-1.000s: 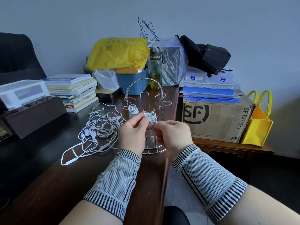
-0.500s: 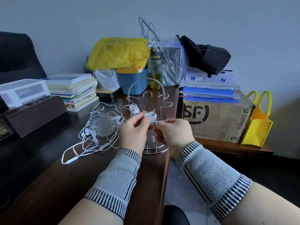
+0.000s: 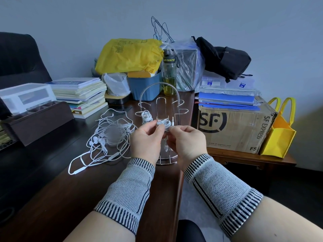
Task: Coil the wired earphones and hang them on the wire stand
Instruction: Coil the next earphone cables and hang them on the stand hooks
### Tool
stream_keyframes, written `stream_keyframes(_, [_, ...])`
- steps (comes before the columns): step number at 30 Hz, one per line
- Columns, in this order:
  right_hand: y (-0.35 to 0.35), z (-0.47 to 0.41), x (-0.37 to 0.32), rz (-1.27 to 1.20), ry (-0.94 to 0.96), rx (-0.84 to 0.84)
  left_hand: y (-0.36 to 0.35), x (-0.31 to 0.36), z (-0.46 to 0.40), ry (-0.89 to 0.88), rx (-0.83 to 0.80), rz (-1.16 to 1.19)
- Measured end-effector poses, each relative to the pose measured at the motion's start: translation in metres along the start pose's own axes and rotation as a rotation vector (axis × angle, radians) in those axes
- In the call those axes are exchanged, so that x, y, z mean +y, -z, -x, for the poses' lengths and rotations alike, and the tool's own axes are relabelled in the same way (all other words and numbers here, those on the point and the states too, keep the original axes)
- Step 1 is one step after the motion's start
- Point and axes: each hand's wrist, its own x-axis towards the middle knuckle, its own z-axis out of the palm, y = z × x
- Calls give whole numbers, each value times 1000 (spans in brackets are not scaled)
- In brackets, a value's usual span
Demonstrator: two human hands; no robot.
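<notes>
Near the middle of the frame, both hands met in front of a chrome wire stand point(image 3: 161, 109), a thin-rod frame with a coiled spring arch on top, looped hook arms and a ringed round base on the dark, glossy wooden desk point(image 3: 73, 198). The left hand point(image 3: 146, 142) had its fingers curled, thumb and forefinger pinching a small bundle of smooth white earphone cable point(image 3: 163, 123) wound into a tight coil. The right hand point(image 3: 187, 144) was curled too, its fingertips pinching the loose end of that cable, with the thin metal plug point(image 3: 172, 121) standing upright just above them. The coil was held just in front of the stand's lower middle; whether it touched the wire could not be told. A second coiled set of earphones point(image 3: 146, 117) hung on a hook arm at the stand's left side. Both wrists wore ribbed, mesh-knit grey cuffs with dark striped edges.

At centre left, a loose tangle of white earphones point(image 3: 106, 140) sprawled on the desk, its rounded buds and slim inline remotes showing among the loops. Behind it lay a stack of paper books point(image 3: 82, 95). At the upper centre sat a crinkled yellow plastic bag point(image 3: 129, 55) above a blue plastic tub point(image 3: 145, 88), beside a clear greenish bottle point(image 3: 169, 75). At right stood a taped cardboard box point(image 3: 234, 126) and a yellow felt tote point(image 3: 279, 135).
</notes>
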Motion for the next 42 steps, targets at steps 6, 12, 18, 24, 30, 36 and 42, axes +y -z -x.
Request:
stream_keyframes(6, [-2, 5, 2, 80, 67, 3, 1, 2, 2, -31, 11, 6])
stream_keyframes(12, [0, 7, 0, -27, -2, -38, 2, 1, 2, -35, 5, -28])
stream_keyframes(18, [-4, -2, -2, -36, 108, 36, 1, 1, 1, -42, 10, -7])
stream_keyframes(24, [-4, -10, -5, 141, 181, 10, 1, -1, -1, -23, 2, 21])
stream_keyframes(30, [-4, -5, -6, 182, 243, -10, 0, -1, 0, -20, 13, 16])
stream_keyframes(36, [0, -6, 2, 283, 304, 80, 4, 2, 2, -88, 25, -96])
stream_keyframes(42, [5, 1, 16, 327, 247, 27, 3, 5, 6, -60, 4, -84])
